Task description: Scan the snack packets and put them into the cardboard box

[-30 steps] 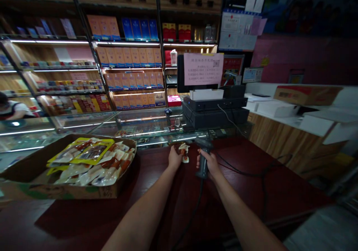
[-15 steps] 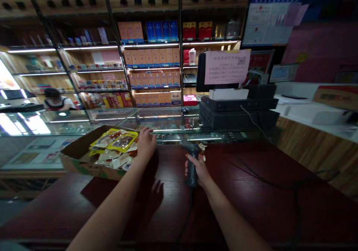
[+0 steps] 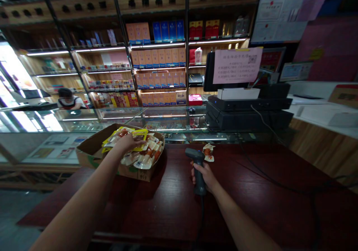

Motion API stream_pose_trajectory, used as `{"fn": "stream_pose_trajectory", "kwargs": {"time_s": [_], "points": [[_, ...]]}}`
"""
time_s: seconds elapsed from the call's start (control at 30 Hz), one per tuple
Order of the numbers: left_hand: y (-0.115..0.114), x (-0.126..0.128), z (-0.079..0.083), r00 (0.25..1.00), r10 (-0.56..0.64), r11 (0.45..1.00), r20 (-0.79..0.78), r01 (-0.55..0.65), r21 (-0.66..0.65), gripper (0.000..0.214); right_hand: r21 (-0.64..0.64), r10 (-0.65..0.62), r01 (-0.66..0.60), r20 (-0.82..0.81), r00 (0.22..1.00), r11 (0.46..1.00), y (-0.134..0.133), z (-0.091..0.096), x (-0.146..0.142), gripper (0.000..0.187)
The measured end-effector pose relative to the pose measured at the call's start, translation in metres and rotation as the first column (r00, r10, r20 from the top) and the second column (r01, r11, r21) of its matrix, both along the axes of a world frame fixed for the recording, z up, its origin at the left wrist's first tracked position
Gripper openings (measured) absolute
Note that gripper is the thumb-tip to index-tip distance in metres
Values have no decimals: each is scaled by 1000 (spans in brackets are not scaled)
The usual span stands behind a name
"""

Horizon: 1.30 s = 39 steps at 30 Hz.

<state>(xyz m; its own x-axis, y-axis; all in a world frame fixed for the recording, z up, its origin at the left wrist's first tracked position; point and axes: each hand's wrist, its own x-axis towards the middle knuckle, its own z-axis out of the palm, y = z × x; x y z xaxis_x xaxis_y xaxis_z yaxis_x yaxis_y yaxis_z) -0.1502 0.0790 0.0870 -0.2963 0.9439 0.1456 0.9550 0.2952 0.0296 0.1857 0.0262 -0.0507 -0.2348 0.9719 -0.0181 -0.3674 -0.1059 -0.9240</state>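
The dark red wooden counter (image 3: 173,206) is showing a smooth, faintly glossy finish, the matt brown cardboard box (image 3: 136,172) is holding shiny plastic packets (image 3: 145,154) catching light, the scanner (image 3: 195,156) is looking like matt black plastic, and the glass showcase (image 3: 69,131) is reflecting shelf lights.

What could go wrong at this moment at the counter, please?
The packets are heaped above the rim of the box; the left hand, reaching in, may push some out. The cable of the scanner in the right hand runs across the table toward the person and may snag.
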Motion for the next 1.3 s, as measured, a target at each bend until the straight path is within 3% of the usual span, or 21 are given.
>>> {"fn": "stream_pose_trajectory", "kwargs": {"time_s": [0.1, 0.23, 0.37, 0.47, 0.53, 0.57, 0.6, 0.67, 0.77, 0.87, 0.97, 1.1, 1.3], "points": [[2, -1, 4, 998, 60, 998, 5, -60, 28, 75, 6, -3, 3, 3, 1000, 1000, 0, 0, 0, 44], [8, -4, 1, 999, 46, 994, 8, -46, 95, 78, 14, 3, -3, -4, 1000, 1000, 0, -1, 0, 43], [11, -5, 4, 996, 2, 984, 92, -18, 177, 54, 19, 21, -21, -19, 1000, 1000, 0, -1, 0, 43], [8, 3, 9, 950, -85, 932, 301, -31, 361, 36, 24, 52, -50, -50, 997, 998, -2, 1, 1, 42], [5, 19, 7, 791, -254, 866, 557, -71, 495, 35, 41, 78, -75, -72, 994, 996, -3, 1, 2, 41], [3, 32, 2, 642, -365, 831, 674, -102, 547, 36, 54, 91, -87, -79, 993, 995, -3, 1, 2, 41], [2, 47, -6, 437, -477, 801, 763, -141, 582, 39, 64, 101, -96, -85, 991, 993, -3, 1, 3, 40], [1, 83, -29, 82, -603, 762, 794, -235, 603, 44, 78, 123, -116, -91, 988, 990, -5, 1, 4, 40], [3, 134, -78, -239, -572, 819, 785, -208, 534, 42, 86, 172, -164, -90, 981, 983, -7, 2, 6, 40], [9, 162, -122, -336, -504, 863, 796, -161, 479, 31, 92, 220, -213, -72, 973, 973, -9, 3, 5, 41], [17, 164, -147, -370, -514, 857, 774, -195, 476, 32, 60, 205, -205, 8, 979, 977, -8, 3, 4, 42], [24, 153, -157, -397, -518, 855, 757, -216, 472, 30, 20, 176, -181, 135, 975, 983, -8, 4, 3, 41], [22, 154, -156, -382, -518, 855, 765, -204, 477, 40, 21, 217, -224, 179, 960, 974, -11, 7, 2, 39]]}}
